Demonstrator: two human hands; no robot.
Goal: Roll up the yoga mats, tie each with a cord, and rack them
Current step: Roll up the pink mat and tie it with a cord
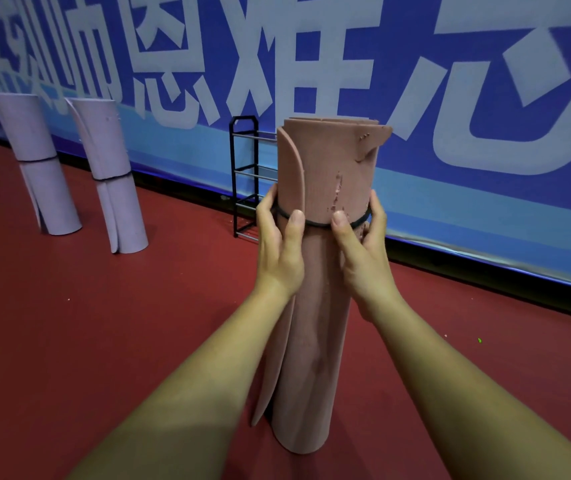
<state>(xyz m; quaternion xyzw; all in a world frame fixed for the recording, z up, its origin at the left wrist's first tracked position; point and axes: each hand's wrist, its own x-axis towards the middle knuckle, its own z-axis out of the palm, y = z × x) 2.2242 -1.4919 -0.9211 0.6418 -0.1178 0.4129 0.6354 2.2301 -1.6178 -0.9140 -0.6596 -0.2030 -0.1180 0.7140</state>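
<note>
The rolled mat [315, 341] stands on end between the two grips. Its long axis is upright, its foot on the floor [104, 323] well below them and its frayed top above them. The left grip [279, 244] and right grip [360, 247] close on opposite sides of the roll at the same height, fingers wrapped round the back and each thumb lying on the front. Both thumbs touch the black cord [315, 224], which rings the roll just at the fingertips. I cannot tell whether it is knotted, since any knot would be behind the roll or under a finger. The outer flap of the mat hangs loose beside the left grip and down to the floor, so the binding looks slack on that side.

The black rack [233, 174] stands beyond the grips, behind the roll and a little to the left, so the left grip is the nearer one to it. My judgement is that the tying step is ending and racking comes next. The roll would have to travel away from the person and tip from upright to lie across the rungs. Far off past the left grip, two pale mats [40, 168] [112, 174], each already corded, stand on end by the blue banner [450, 98], not yet racked.
</note>
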